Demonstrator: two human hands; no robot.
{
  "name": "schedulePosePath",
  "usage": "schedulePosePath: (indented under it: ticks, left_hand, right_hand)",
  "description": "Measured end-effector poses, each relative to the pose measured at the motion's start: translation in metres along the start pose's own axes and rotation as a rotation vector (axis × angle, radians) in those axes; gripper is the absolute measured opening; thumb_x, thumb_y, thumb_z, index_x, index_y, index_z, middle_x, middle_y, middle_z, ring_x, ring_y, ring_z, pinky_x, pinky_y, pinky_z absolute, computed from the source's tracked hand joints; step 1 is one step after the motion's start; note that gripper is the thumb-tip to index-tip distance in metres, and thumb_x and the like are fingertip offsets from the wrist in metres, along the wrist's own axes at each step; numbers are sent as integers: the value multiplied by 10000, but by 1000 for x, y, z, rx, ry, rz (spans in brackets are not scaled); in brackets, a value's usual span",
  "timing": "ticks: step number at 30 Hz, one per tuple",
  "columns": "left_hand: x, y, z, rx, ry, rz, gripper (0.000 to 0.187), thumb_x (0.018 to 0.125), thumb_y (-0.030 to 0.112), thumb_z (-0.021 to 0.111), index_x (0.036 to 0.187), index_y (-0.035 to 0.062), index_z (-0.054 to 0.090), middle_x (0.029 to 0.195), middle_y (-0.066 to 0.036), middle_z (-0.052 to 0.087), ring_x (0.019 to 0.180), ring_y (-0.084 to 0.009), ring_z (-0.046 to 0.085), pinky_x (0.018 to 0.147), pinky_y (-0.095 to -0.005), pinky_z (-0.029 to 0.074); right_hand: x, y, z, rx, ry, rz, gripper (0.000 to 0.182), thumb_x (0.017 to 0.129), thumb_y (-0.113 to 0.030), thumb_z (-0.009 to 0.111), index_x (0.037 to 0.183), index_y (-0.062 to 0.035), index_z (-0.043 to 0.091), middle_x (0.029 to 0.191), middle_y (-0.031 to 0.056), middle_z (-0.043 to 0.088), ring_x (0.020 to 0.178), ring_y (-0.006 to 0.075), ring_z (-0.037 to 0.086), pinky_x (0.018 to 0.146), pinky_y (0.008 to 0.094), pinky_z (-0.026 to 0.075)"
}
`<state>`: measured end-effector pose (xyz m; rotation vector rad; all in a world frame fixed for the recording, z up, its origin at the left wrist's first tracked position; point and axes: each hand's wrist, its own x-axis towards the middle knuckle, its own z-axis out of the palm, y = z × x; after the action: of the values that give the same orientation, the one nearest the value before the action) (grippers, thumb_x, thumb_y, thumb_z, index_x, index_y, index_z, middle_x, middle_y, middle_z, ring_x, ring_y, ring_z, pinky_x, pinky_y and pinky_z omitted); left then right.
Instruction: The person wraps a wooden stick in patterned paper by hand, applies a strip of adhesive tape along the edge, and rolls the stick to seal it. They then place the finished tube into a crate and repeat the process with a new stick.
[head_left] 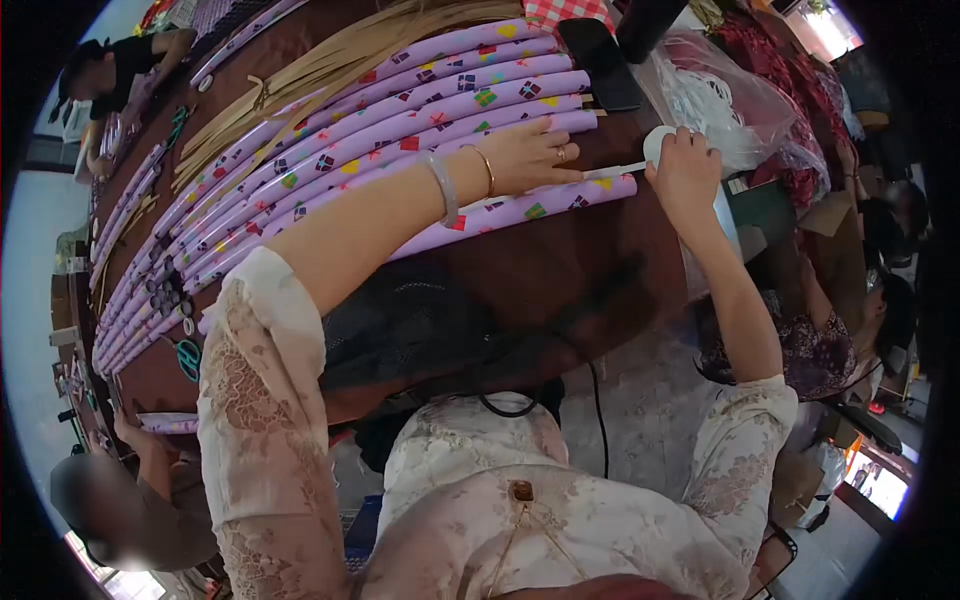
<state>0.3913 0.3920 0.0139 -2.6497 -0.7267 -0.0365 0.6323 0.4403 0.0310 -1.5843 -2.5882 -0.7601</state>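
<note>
White tape roll [655,146] is gripped in the right hand [688,172], upper right of the frame, fingers curled round it. A white strip [625,168] is stretched from it, approx level, toward the left hand [522,160], which is laid palm down over the purple printed rolls [440,98], upper centre. Fingers there are held nearly straight, a bit apart; strip's end is seen right by the fingertips, but whether it's pinched can't be told from this angle. A ring, a gold bangle [487,171] and a pale bracelet [441,190] are worn on that arm.

The rolls are lined up side by side, slanted from upper centre down to the left, w/ gifts etc. printed on them. The nearest roll [604,190] is set just below the strip.

Brown strips [310,75] are bunched behind the rolls, upper left. A flat black item [603,66] is placed by the roll ends, upper centre, w/ a clear plastic bag [722,105] to its right. Teal scissors [187,358] are left near the surface [645,265] edge, left side, and a dark mesh item [400,315] is spread mid-frame. 2 other ppl are seen at far left, 1 upper [110,78], 1 lower [165,505].
</note>
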Motion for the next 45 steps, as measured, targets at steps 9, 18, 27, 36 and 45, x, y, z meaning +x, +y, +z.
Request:
schedulePosePath:
  ticks: [9,18,27,36,45]
  left_hand:
    - [-2,1,1,80,-101,28,353,811,228,529,1157,297,528,1117,28,483,1095,-153,421,946,-334,282]
    - [-56,1,7,120,-92,-72,392,797,168,502,1182,243,508,1127,1,467,1128,-171,400,913,-335,339]
    - [-78,12,-12,85,-203,-9,463,787,224,546,1241,282,475,1126,6,495,1078,-153,427,866,-312,360]
    - [-56,33,-29,-389,-85,-294,265,747,69,546,989,136,630,987,-32,552,944,-205,529,800,-333,424]
    - [-10,32,-9,-683,45,-709,213,765,163,590,959,78,614,916,-95,609,870,-280,582,764,-375,471]
  right_hand:
    - [2,-4,0,-16,-17,30,330,643,-290,704,859,-61,604,873,50,546,892,211,534,689,372,424]
    - [3,-29,-23,73,278,-33,336,651,-372,693,822,-94,613,897,36,534,838,203,536,680,379,403]
    - [-37,-37,-3,484,354,-136,332,701,-305,678,889,-62,553,976,40,529,915,226,529,803,368,374]
    - [-45,-46,5,601,311,-146,300,701,-207,663,973,-125,566,1023,17,522,977,214,493,851,374,321]
    - [-23,-55,20,840,165,-329,179,713,-124,643,889,-148,614,896,-25,556,875,171,518,787,343,302]
